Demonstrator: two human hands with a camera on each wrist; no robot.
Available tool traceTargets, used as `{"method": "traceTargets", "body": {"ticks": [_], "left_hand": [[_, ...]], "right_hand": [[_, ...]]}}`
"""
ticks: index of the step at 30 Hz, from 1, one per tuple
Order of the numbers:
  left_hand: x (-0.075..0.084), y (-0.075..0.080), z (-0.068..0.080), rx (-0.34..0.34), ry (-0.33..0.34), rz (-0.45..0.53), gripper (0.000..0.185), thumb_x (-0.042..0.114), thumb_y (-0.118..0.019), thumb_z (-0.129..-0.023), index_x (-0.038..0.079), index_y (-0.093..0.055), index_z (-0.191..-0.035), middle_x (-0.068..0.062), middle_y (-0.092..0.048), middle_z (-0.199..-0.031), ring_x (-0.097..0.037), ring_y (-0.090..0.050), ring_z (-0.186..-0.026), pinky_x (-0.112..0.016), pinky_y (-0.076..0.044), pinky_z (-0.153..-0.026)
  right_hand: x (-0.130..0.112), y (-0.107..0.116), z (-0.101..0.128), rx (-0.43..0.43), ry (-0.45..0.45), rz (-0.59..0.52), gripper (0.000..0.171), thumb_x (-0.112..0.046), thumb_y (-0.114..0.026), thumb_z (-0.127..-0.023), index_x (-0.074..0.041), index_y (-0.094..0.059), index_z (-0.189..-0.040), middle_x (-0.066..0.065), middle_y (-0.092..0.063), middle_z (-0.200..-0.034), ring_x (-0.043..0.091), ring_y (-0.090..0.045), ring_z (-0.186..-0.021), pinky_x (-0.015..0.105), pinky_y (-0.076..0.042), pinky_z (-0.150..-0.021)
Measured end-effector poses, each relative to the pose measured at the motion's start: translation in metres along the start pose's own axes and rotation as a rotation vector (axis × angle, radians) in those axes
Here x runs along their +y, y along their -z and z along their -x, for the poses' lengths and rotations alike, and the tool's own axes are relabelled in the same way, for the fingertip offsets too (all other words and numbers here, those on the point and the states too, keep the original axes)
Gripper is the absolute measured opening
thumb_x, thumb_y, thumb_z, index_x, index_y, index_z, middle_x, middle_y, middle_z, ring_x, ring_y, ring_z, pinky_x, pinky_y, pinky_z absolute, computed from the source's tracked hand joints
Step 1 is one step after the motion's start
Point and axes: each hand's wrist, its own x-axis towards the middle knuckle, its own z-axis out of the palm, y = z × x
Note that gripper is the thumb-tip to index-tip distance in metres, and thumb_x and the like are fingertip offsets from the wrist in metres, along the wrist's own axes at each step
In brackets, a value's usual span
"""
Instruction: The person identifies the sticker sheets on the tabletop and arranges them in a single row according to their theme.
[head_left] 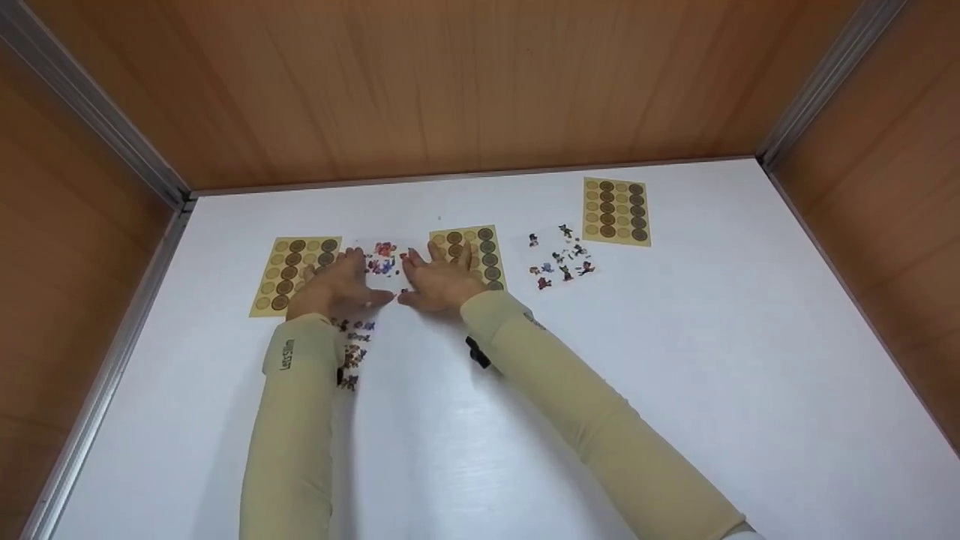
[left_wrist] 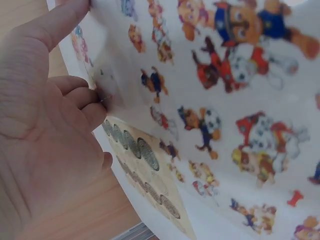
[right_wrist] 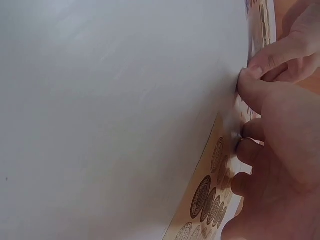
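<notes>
White tabletop [head_left: 480, 420] is walled in by wood panels [head_left: 450, 82] with metal corner rails. A clear cartoon sheet [head_left: 382, 261] is held between both hands near the far middle of the table. Its left edge is pinched by the left hand [head_left: 336, 286], thumb and curled fingers [left_wrist: 82, 100] closing on the film, as seen in the left wrist view, where printed dogs [left_wrist: 240, 30] fill the sheet. Its right edge is gripped by the right hand [head_left: 439, 281]; in the right wrist view the thumb and fingertips [right_wrist: 250, 82] are seen pressed together on that edge. Tan sheets of round brown seals are laid under each hand: one at left [head_left: 294, 274], one at right [head_left: 472, 251]. A second cartoon sheet [head_left: 354, 352] is lying by the left sleeve [head_left: 292, 420]. Farther right, another cartoon sheet [head_left: 561, 256] and a third seal sheet [head_left: 616, 210] are lying apart from the hands.
</notes>
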Motion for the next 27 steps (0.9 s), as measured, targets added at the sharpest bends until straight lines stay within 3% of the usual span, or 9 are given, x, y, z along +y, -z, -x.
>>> {"method": "traceTargets", "body": {"ticks": [4, 12, 18, 27], "left_hand": [[0.0005, 0.0033, 0.002, -0.024, 0.002, 0.062, 0.104, 0.04, -0.073, -0.093, 0.0, -0.005, -0.161, -0.028, -0.024, -0.161, -0.047, -0.02, -0.149, -0.061, -0.016, -0.12], [0.0014, -0.0003, 0.0046, 0.012, 0.005, 0.076, 0.097, 0.04, -0.072, -0.094, 0.004, -0.012, -0.162, -0.022, -0.022, -0.164, -0.043, -0.014, -0.151, -0.063, -0.002, -0.12], [0.0037, -0.0043, 0.0034, 0.032, 0.011, 0.083, 0.094, 0.039, -0.071, -0.094, 0.005, -0.015, -0.162, -0.02, -0.021, -0.165, -0.042, -0.013, -0.152, -0.061, -0.005, -0.122], [0.0013, -0.0027, 0.0041, 0.009, 0.03, 0.13, 0.095, 0.036, -0.072, -0.094, 0.006, -0.013, -0.162, -0.019, -0.019, -0.166, -0.04, -0.014, -0.152, -0.058, -0.011, -0.122]], "right_hand": [[-0.0006, 0.0013, -0.0003, -0.004, -0.008, -0.014, 0.077, -0.06, -0.047, -0.101, -0.023, -0.021, -0.163, -0.002, -0.014, -0.169, 0.033, -0.003, -0.155, 0.076, 0.002, -0.113], [0.0015, 0.0012, -0.0002, 0.003, -0.007, -0.021, 0.076, -0.06, -0.047, -0.101, -0.025, -0.022, -0.163, -0.003, -0.014, -0.169, 0.032, -0.004, -0.155, 0.075, 0.0, -0.114], [0.0011, 0.0021, 0.0004, -0.009, -0.019, -0.027, 0.075, -0.059, -0.047, -0.102, -0.024, -0.023, -0.163, -0.003, -0.014, -0.169, 0.031, -0.004, -0.155, 0.074, -0.001, -0.115], [-0.0008, -0.0006, -0.0017, -0.007, 0.004, -0.037, 0.075, -0.058, -0.046, -0.103, -0.022, -0.022, -0.163, -0.001, -0.012, -0.169, 0.034, -0.004, -0.155, 0.07, 0.001, -0.117]]}}
